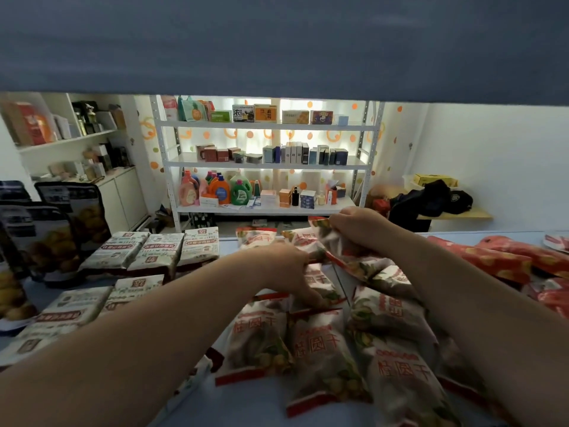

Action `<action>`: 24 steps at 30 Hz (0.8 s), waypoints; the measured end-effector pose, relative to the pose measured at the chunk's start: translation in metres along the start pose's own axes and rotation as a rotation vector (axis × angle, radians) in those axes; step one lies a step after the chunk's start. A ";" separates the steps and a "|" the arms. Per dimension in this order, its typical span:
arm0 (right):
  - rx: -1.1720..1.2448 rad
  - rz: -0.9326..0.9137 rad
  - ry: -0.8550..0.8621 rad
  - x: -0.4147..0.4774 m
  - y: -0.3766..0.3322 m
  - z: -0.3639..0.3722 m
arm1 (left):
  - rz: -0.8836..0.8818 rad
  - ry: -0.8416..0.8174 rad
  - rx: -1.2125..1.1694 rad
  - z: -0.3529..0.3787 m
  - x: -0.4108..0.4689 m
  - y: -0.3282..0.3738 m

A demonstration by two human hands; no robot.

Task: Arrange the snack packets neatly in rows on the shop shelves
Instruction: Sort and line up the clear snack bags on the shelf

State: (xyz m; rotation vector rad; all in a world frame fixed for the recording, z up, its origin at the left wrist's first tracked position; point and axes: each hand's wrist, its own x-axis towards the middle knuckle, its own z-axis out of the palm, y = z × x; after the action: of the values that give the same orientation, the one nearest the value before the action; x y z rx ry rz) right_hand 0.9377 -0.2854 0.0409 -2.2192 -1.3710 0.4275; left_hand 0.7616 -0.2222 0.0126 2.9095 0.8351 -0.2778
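Several white snack packets with red lettering (311, 343) lie in rough rows on the blue shelf (246, 405) in front of me. My left hand (286, 269) rests on a packet in the middle row (320, 283), fingers pressing its edge. My right hand (360, 226) is closed on the top of another such packet (348, 257) and holds it lifted and crumpled above the back row. Two more of these packets (257, 237) lie at the shelf's far edge.
Flat grey-white packets (154, 249) sit in rows to the left, with dark stand-up pouches (52, 238) beyond them. Red packets (498, 260) are piled at the right. The shelf above (277, 41) overhangs closely. White racks of goods (268, 161) stand across the room.
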 end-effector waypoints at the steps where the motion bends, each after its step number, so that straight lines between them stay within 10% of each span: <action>1: 0.027 0.005 0.013 -0.002 0.000 0.001 | -0.007 0.013 -0.034 -0.001 0.000 0.000; 11: 0.167 -0.048 0.237 -0.016 -0.004 -0.001 | -0.044 0.216 -0.352 -0.046 -0.029 -0.041; 21: -0.390 -0.090 -0.029 -0.029 -0.007 0.059 | -0.147 -0.072 -0.146 -0.022 -0.034 -0.088; 24: -0.552 -0.240 0.128 -0.031 -0.007 0.051 | -0.116 0.051 -0.183 -0.029 -0.030 -0.090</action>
State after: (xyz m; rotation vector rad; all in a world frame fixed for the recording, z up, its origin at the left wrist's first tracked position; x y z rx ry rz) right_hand 0.8930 -0.2985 0.0030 -2.3945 -1.8181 -0.2042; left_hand 0.6929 -0.1576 0.0429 2.7146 0.9839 -0.1288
